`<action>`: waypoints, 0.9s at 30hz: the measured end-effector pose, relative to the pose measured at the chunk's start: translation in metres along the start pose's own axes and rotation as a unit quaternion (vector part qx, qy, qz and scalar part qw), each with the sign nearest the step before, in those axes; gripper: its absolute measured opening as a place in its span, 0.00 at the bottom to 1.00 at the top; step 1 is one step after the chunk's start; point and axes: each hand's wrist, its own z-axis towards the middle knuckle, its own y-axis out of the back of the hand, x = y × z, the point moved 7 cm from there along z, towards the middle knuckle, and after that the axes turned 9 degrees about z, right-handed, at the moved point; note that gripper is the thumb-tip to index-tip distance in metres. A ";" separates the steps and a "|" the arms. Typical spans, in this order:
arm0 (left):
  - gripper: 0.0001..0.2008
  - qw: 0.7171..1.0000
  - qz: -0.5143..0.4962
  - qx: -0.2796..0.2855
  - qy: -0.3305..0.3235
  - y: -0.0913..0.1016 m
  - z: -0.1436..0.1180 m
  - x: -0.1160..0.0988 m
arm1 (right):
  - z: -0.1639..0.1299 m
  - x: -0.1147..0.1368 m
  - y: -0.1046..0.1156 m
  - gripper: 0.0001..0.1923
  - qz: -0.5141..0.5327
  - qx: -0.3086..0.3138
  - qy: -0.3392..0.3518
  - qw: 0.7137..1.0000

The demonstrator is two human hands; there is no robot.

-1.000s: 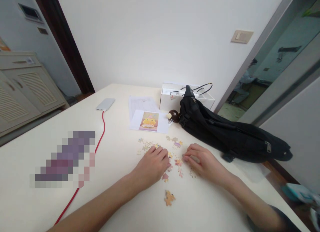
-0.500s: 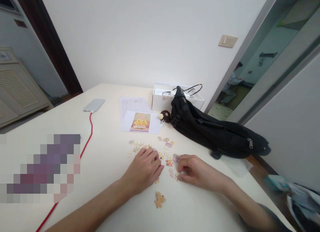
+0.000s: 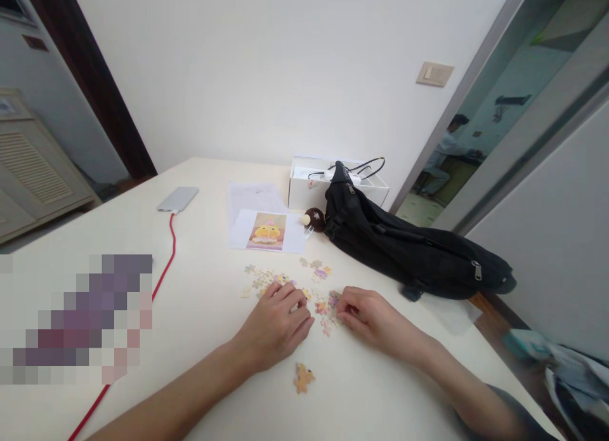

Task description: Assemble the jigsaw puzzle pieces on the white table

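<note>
While both hands rest palm-down among the loose jigsaw pieces (image 3: 285, 281), little of the puzzle looks joined: one small assembled cluster (image 3: 303, 377) lies apart, nearer the person, and the rest are scattered singly across the pale surface (image 3: 214, 193), so by my judgement most of the fitting is left. The left hand (image 3: 278, 323) lies flat over a few pieces, its fingers (image 3: 290, 296) loosely curled and touching them, with nothing clearly pinched. The right hand (image 3: 368, 314) sits just beside it, fingers bent inward over a pinkish piece (image 3: 333, 299); whether it is actually gripped I cannot tell. Beyond the pieces lies a reference picture (image 3: 267, 230) of a yellow figure on white paper, with another sheet under it. To its right sit a small brown round object (image 3: 314, 219), a white open box (image 3: 309, 181) holding a dark cable, and a black bag (image 3: 409, 250) stretched along the surface's right edge. A grey phone (image 3: 178, 199) lies to the left, with a red cable (image 3: 164, 269) running toward the near edge. The room has a plain white wall, a light switch (image 3: 434, 74), a louvred cabinet (image 3: 33, 174) at left, and a glass door at right.
</note>
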 end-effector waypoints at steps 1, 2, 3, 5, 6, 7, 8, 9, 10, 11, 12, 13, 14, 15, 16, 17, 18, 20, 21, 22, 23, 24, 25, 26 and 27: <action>0.11 1.000 -0.011 -0.003 0.010 0.000 0.000 0.001 | -0.001 0.004 0.000 0.08 0.007 -0.004 0.010 1.000; 0.11 0.999 -0.022 -0.008 0.021 0.001 0.000 0.003 | -0.002 0.008 -0.002 0.08 0.013 -0.004 0.023 1.000; 0.12 0.999 -0.031 -0.014 0.034 0.002 0.000 0.005 | -0.003 0.014 -0.004 0.08 0.017 0.003 0.037 0.999; 0.13 0.997 -0.043 -0.024 0.054 0.003 0.001 0.010 | -0.005 0.024 -0.014 0.08 0.015 0.045 0.063 0.997; 0.13 0.997 -0.046 -0.025 0.061 0.003 0.001 0.011 | -0.007 0.027 -0.020 0.08 0.010 0.077 0.073 0.994; 0.13 0.996 -0.048 -0.024 0.065 0.003 0.001 0.012 | -0.008 0.030 -0.025 0.09 0.007 0.107 0.079 0.991; 0.13 0.996 -0.051 -0.022 0.067 0.003 0.001 0.013 | -0.009 0.031 -0.028 0.10 0.006 0.129 0.080 0.988; 0.14 0.996 -0.055 -0.018 0.069 0.002 0.001 0.014 | -0.010 0.031 -0.028 0.10 0.008 0.137 0.078 0.987; 0.14 0.996 -0.059 -0.013 0.070 0.001 0.001 0.014 | -0.010 0.029 -0.025 0.10 0.011 0.131 0.074 0.989; 0.13 0.996 -0.063 -0.007 0.070 0.001 0.001 0.013 | -0.009 0.026 -0.020 0.09 0.011 0.112 0.067 0.991; 0.12 0.995 -0.066 0.002 0.068 0.000 0.000 0.012 | -0.008 0.022 -0.014 0.09 0.008 0.087 0.057 0.995; 0.11 0.996 -0.068 0.014 0.061 -0.002 0.000 0.011 | -0.007 0.017 -0.008 0.08 -0.001 0.061 0.045 0.997; 0.10 0.996 -0.066 0.032 0.050 -0.003 -0.001 0.008 | -0.007 0.011 -0.002 0.08 -0.013 0.041 0.030 0.999; 0.11 0.996 -0.060 0.053 0.033 -0.005 -0.001 0.005 | -0.007 0.006 0.002 0.08 -0.027 0.030 0.014 0.999; 0.13 0.996 -0.051 0.075 0.015 -0.008 -0.002 0.002 | -0.007 0.001 0.005 0.07 -0.039 0.028 0.000 0.999; 0.16 0.995 -0.041 0.096 -0.002 -0.010 -0.003 -0.001 | -0.008 -0.004 0.006 0.06 -0.046 0.033 -0.013 0.998; 0.19 0.993 -0.032 0.113 -0.013 -0.011 -0.003 -0.003 | -0.008 -0.007 0.005 0.06 -0.051 0.041 -0.022 0.998; 0.20 0.991 -0.020 0.130 -0.019 -0.014 -0.004 -0.003 | -0.009 -0.009 0.003 0.05 -0.052 0.054 -0.031 0.997; 0.17 0.992 -0.019 0.126 -0.016 -0.014 -0.005 -0.003 | -0.009 -0.008 0.001 0.05 -0.051 0.054 -0.031 0.997; 0.13 0.993 -0.020 0.115 -0.012 -0.013 -0.004 -0.002 | -0.008 -0.008 0.000 0.05 -0.051 0.052 -0.028 0.997; 0.10 0.995 -0.023 0.098 -0.009 -0.012 -0.004 -0.001 | -0.008 -0.006 -0.002 0.05 -0.051 0.050 -0.021 0.997; 0.08 0.997 -0.029 0.078 -0.007 -0.010 -0.004 -0.001 | -0.008 -0.005 -0.004 0.05 -0.051 0.047 -0.011 0.998; 0.09 0.998 -0.034 0.060 -0.006 -0.009 -0.003 0.000 | -0.007 -0.004 -0.006 0.06 -0.051 0.046 -0.001 0.998; 0.09 0.998 -0.037 0.046 -0.005 -0.007 -0.003 0.000 | -0.007 -0.003 -0.008 0.06 -0.052 0.046 0.009 0.998; 0.08 0.998 -0.037 0.041 -0.006 -0.007 -0.003 0.000 | -0.007 -0.003 -0.011 0.07 -0.054 0.047 0.016 0.997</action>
